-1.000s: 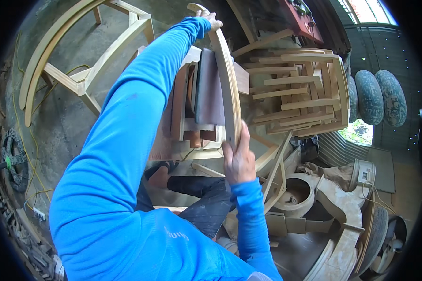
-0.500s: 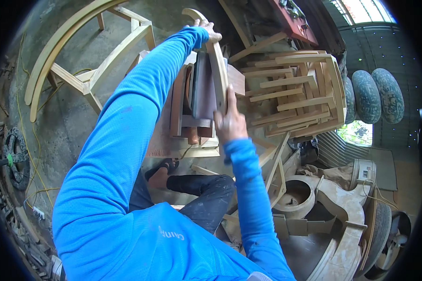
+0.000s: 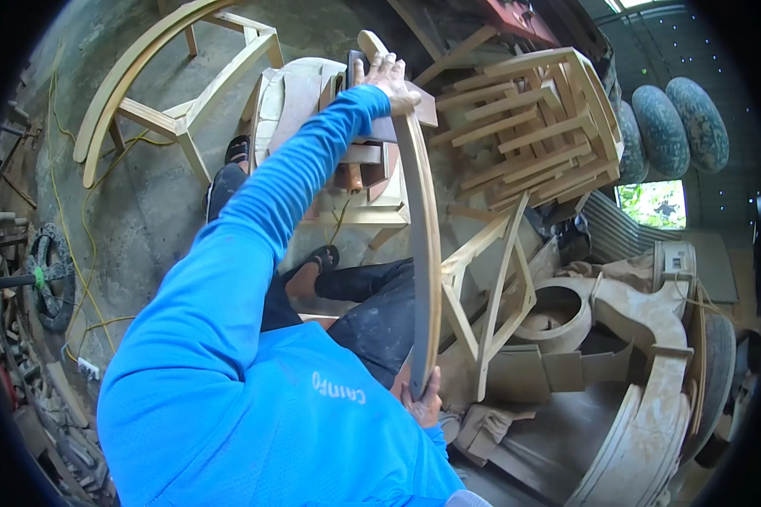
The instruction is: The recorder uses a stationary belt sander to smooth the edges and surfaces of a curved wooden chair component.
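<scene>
1. Curved wooden piece (image 3: 424, 220): centre of the frame, long and bowed, from upper centre down to lower centre; pale edge on its right, greyer face on its left.
2. Left hand (image 3: 386, 83): upper centre, laid over the upper part of the piece, fingers spread; undersides hidden.
3. Right hand (image 3: 423, 404): lower centre, at the bottom end of the piece, fingers and thumb pinching that end from either side.
4. Dark flat panel (image 3: 382, 129): upper centre, partly behind the left wrist and just beside the piece; contact impossible to tell.
5. Pale wooden base (image 3: 355, 217): below the panel, left of the piece.
6. Dark trousers (image 3: 372, 313): centre, partly behind the piece.
7. Small wooden frame (image 3: 503, 296): right of centre, slanting bars, near the piece.
8. Stacked wooden frames (image 3: 545, 135): upper right, many parallel bars.
9. Curved chair frame (image 3: 228, 80): upper left, on grey floor (image 3: 135, 228).
10. Large pale shaped part (image 3: 643, 313): lower right, near a round opening.
11. Mottled rounded objects (image 3: 655, 122): far upper right, three side by side.
12. Dark wheel (image 3: 51, 279): far left.
13. Wood scraps (image 3: 59, 414): lower left, heaped.
</scene>
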Motion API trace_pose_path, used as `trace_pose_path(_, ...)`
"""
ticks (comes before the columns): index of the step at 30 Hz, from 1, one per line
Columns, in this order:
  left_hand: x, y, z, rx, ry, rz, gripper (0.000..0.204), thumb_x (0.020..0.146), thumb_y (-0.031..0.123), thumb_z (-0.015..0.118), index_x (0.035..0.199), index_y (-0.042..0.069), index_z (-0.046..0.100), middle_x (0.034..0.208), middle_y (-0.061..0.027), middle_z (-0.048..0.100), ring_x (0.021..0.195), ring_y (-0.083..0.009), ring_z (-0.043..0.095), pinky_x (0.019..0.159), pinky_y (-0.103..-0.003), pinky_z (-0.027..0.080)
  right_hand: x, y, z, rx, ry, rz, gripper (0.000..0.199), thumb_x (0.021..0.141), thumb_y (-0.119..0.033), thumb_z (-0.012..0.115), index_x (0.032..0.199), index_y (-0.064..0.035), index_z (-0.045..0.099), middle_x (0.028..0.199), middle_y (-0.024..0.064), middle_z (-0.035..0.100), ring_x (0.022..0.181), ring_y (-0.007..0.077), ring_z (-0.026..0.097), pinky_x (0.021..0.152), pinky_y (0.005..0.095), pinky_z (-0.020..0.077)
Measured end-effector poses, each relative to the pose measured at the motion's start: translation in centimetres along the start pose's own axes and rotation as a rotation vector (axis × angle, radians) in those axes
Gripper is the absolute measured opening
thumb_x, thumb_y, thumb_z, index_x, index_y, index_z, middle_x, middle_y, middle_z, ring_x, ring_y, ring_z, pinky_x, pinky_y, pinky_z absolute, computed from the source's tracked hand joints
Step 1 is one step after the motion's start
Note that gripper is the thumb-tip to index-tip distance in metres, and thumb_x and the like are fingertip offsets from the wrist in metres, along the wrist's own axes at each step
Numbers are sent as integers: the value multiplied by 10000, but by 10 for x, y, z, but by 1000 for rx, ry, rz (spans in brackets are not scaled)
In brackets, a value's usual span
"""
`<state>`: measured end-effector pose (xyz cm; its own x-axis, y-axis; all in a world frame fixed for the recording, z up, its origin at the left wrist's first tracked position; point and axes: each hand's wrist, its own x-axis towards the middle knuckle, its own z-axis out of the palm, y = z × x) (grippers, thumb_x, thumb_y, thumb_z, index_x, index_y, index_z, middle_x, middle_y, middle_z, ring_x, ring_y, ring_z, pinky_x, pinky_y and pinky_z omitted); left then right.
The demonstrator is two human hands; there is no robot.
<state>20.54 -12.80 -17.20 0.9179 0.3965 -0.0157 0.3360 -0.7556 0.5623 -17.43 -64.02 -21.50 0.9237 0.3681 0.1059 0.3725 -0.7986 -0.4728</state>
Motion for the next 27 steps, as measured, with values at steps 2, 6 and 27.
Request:
trace_pose_path(2, -39, 18, -7, 20, -29, 13, 908, 880, 504, 512, 1618, 62, 219, 1710, -132, 121, 1590, -288, 25, 1262, -551, -18, -35, 15, -13, 7, -7, 34, 931, 844, -184, 813, 1585, -109, 253, 932, 288, 710, 806, 466, 724, 636, 493, 580)
trace_pose_path(6, -84, 42, -15, 25, -43, 34, 919, 870, 498, 498, 1615, 41, 213, 1707, -154, 115, 1590, -303, 18, 1265, -535, -13, -85, 36, -46, 3, 9, 39, 945, 829, -170, 825, 1578, -121, 252, 921, 275, 715, 789, 459, 727, 625, 483, 574)
trace_pose_path(27, -100, 9, 77, 117, 320, -15, 813, 943, 306, 529, 1610, 2, 177, 1696, -225, 57, 1582, -371, -24, 1233, -622, -12, 191, -85, 106, 76, 32, -210, 538, 857, -130, 758, 1353, -44, 569, 983, 178, 588, 872, 385, 634, 736, 454, 536)
